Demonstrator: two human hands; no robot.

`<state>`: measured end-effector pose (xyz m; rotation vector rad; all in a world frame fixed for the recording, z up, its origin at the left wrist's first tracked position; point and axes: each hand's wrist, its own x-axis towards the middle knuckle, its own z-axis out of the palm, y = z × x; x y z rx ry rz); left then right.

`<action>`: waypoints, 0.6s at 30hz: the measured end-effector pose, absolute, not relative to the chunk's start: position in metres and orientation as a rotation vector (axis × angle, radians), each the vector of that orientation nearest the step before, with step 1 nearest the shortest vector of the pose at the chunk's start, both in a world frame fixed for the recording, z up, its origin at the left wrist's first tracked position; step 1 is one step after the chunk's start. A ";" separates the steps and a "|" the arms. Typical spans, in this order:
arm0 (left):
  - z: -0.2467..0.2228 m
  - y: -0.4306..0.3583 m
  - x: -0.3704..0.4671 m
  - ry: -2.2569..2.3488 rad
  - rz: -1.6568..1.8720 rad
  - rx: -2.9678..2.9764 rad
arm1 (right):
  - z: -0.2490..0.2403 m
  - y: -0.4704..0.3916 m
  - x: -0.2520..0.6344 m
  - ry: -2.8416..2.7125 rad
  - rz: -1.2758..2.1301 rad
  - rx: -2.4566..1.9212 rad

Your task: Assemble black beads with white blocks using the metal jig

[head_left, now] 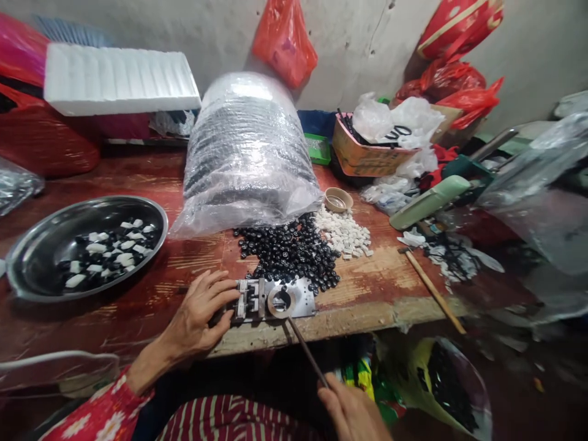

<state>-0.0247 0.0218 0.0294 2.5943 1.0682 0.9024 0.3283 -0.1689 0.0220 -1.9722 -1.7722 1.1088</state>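
A metal jig [250, 300] with small blocks and a flat plate lies along the table's front edge. Its left end is between the fingers and thumb of my left hand [204, 309]. On the plate sits a beige ring [280, 302], with a dark opening in its middle. My right hand [351, 407], low in the view, is closed around a thin dark metal rod [307, 350]. The rod's far tip reaches the ring's front edge. Small round black parts [289, 248] are heaped just behind the jig, beside a pile of white pieces [344, 229].
A steel bowl [158, 211] of black and white parts stands at left. Behind the heap rises a large plastic-wrapped bundle [248, 147]. A hammer [434, 291] lies at right, near a small tan bowl [339, 200]. Below the edge is a bag [408, 367] with black pieces.
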 end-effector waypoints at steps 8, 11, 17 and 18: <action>0.038 0.033 -0.012 0.990 0.844 2.598 | 0.053 -0.067 0.389 -2.183 0.363 -2.017; 0.037 0.035 -0.008 0.943 0.849 2.561 | 0.058 -0.028 0.387 -2.136 0.307 -1.935; 0.039 0.042 -0.008 0.936 1.066 2.395 | 0.051 0.018 0.359 -2.026 0.359 -1.671; 0.041 0.043 -0.013 0.947 1.141 2.369 | 0.050 0.023 0.352 -2.014 0.375 -1.623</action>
